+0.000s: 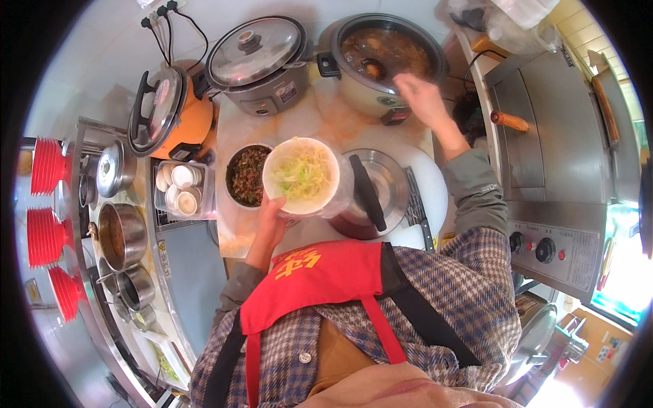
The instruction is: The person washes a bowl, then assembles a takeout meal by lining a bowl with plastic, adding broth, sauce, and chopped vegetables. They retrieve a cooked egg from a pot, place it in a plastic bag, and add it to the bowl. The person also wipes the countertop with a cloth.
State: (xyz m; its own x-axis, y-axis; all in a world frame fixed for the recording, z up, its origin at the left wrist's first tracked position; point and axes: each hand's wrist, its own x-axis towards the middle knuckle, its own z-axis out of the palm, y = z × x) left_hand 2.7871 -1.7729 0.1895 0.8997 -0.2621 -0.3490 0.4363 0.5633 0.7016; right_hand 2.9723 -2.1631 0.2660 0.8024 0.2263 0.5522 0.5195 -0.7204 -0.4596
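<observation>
My left hand [269, 221] grips a white bowl [269, 178] by its near rim, thumb over the edge. Pale yellow-green shreds [303, 175] fill the bowl; their exact kind cannot be told. My right hand [420, 98] reaches to the near rim of a light-coloured cooker [360, 88], its fingers drawn together. Whatever they hold, if anything, is hard to make out. Dark brown broth [401, 51] with lumps of food fills this cooker. Beside the held bowl stands a container of dark chopped filling [249, 175]. A steel lid [393, 178] with a black handle lies to its right.
A knife [427, 231] lies on a white board [437, 187] at the right. Lidded grey [262, 95] and orange [187, 126] cookers stand behind. Leftward are a tub of small bowls [162, 200], a steel pot [122, 231] and red stacks [44, 238]. A steel appliance [551, 136] borders the right.
</observation>
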